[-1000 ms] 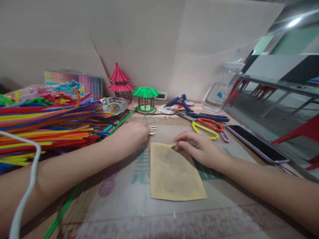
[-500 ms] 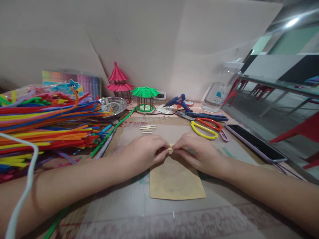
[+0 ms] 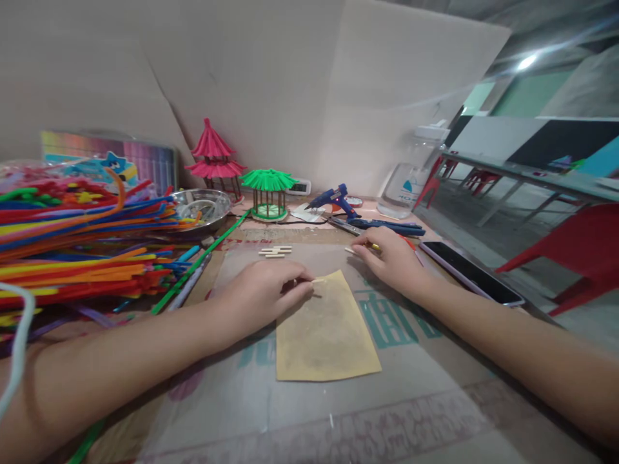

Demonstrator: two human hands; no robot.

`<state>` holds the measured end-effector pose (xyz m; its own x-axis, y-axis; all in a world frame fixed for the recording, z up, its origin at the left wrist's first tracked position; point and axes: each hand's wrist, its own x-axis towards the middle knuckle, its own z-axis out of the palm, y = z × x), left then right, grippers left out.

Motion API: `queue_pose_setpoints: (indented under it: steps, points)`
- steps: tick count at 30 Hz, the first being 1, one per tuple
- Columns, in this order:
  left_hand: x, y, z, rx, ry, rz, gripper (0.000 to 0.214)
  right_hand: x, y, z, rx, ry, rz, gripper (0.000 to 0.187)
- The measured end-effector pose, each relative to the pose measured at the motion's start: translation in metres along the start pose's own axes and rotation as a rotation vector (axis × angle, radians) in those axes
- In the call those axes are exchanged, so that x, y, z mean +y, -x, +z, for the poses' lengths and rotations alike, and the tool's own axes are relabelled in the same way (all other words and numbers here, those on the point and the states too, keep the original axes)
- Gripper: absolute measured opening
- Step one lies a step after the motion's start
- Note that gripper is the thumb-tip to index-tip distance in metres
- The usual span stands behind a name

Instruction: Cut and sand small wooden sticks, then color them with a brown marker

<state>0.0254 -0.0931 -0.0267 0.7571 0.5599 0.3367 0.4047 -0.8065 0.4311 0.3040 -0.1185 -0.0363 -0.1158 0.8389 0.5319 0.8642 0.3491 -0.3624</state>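
My left hand [image 3: 268, 293] is closed, pinching a short pale wooden stick [image 3: 318, 280] over the upper left part of a tan sheet that looks like sandpaper [image 3: 329, 341]. Beyond the sheet's upper right corner, my right hand [image 3: 389, 261] pinches another short pale stick [image 3: 349, 251] between thumb and fingertips. Several similar sticks [image 3: 275, 252] lie in a small group past my left hand. Scissors [image 3: 343, 225] lie behind my right hand, which covers most of their coloured handles.
Bundles of pipe cleaners [image 3: 87, 219] crowd the left side beside a metal bowl [image 3: 203, 209]. At the back stand a pink pagoda model [image 3: 215, 151], a green-roofed pavilion model [image 3: 269, 193], a blue glue gun [image 3: 336, 198] and a water bottle [image 3: 409, 174]. A phone [image 3: 471, 273] lies right.
My hands have parted from their meeting point above the sheet. The right one has moved away and to the right with a stick; the left stays near the sheet. The view has shifted slightly right.
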Motion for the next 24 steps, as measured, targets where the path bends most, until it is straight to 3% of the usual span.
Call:
queue_pose_setpoints:
  steps: [3,5,9,12,16,20,22,24]
  points:
    - [0.004,-0.001,-0.001,0.109,0.144,-0.021,0.020,-0.021,0.006,-0.003,0.081,-0.242,0.142,0.019]
    - [0.009,-0.001,-0.003,0.131,0.251,-0.066,0.020,-0.039,0.014,-0.003,-0.012,-0.379,0.153,0.024]
    - [0.016,0.002,-0.003,0.021,0.346,-0.095,0.018,-0.066,0.029,0.000,-0.217,-0.505,-0.117,0.025]
    - [0.017,0.004,0.000,-0.036,0.297,-0.034,0.019,-0.074,0.034,0.001,-0.221,-0.526,-0.260,0.020]
    - [0.013,0.006,0.004,-0.046,0.090,0.119,0.014,-0.073,0.035,0.000,-0.198,-0.482,-0.323,0.019]
    - [0.009,0.007,0.004,-0.105,-0.058,0.160,0.024,-0.073,0.038,-0.002,-0.280,-0.459,-0.519,0.020]
    - [0.008,0.007,0.003,-0.138,-0.085,0.157,0.026,-0.073,0.037,-0.001,-0.318,-0.498,-0.461,0.020]
    - [0.009,0.006,0.002,-0.168,-0.105,0.147,0.024,-0.070,0.034,0.002,-0.315,-0.605,-0.214,0.020]
